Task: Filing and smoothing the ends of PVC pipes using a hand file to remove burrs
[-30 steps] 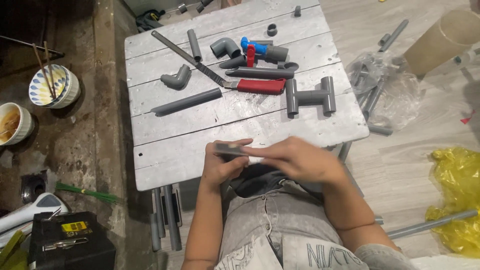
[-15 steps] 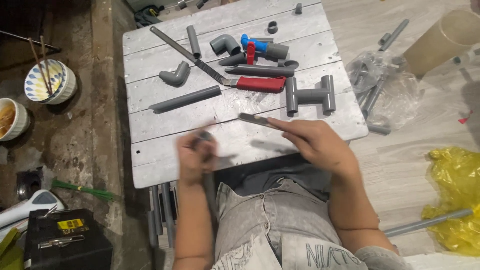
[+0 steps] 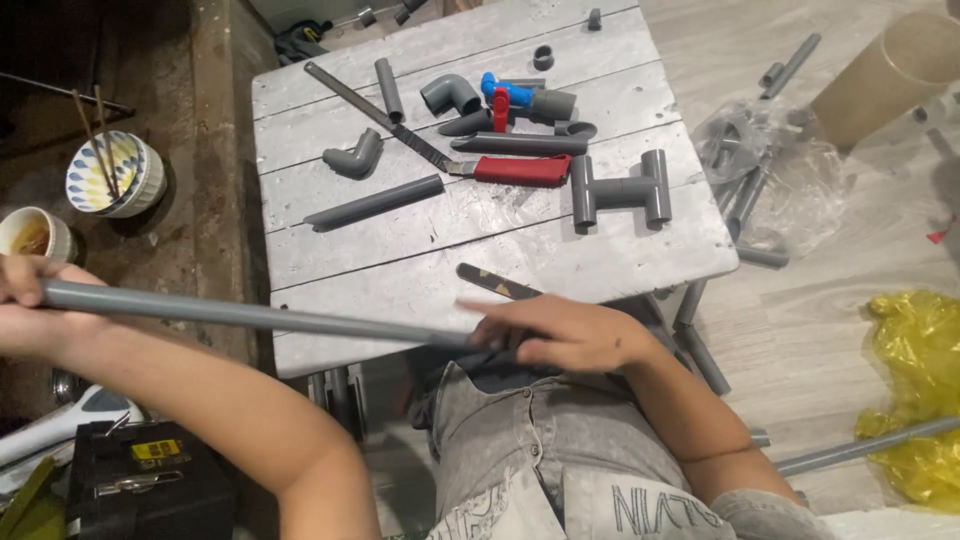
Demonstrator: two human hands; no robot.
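The left hand (image 3: 25, 300) is clenched around one end of a long grey pipe (image 3: 250, 316), out past the table's left side. The pipe runs nearly level across the front edge of the table (image 3: 480, 225) to the right hand (image 3: 560, 330), whose grip closes on the other end, just over the person's lap. The right hand also seems to pin a flat dark strip (image 3: 497, 282) that sticks out from under its fingers onto the table; how firmly it is held cannot be told.

Further up the table lie, well apart from the hands: an H-shaped fitting (image 3: 620, 188) to the right, a saw (image 3: 440, 155) with a red handle running diagonally, a short pipe (image 3: 373, 202) to the left, an elbow (image 3: 352, 160) above it, a second elbow (image 3: 450, 95), and a blue valve (image 3: 505, 95) with a red lever.

On the floor to the left stand a patterned bowl (image 3: 115, 172) with chopsticks and a cup (image 3: 35, 235); a black box (image 3: 150, 480) sits lower left. On the right are a clear bag (image 3: 765, 165) of pipe pieces and a yellow bag (image 3: 915, 395).
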